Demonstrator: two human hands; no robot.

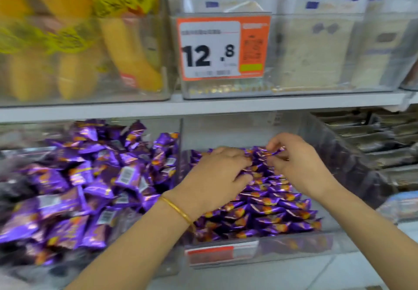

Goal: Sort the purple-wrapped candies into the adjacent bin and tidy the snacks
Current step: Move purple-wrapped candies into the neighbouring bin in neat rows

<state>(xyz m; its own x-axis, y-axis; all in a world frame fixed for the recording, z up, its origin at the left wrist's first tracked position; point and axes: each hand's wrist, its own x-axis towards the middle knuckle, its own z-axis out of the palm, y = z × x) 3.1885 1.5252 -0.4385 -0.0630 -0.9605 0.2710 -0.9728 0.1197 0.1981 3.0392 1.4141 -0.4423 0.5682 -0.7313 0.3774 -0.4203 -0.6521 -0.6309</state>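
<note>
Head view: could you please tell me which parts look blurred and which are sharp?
In the head view, the yellow packs at upper left are smeared by blur; the price tag reads sharply; the purple candies by the left hand and right hand are crisp; the frame's left edge is softest.

price tag (222, 47) on clear upper bin, reads "12.8", other txt blurred

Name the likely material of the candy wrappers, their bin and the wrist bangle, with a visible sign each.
Candy wrappers: probably metallised plastic film, glossy, with bright creased glints. Bin: clear rigid plastic, seemingly; candies show through its front. Bangle: gold-coloured metal, apparently, smoothly shiny.
</note>
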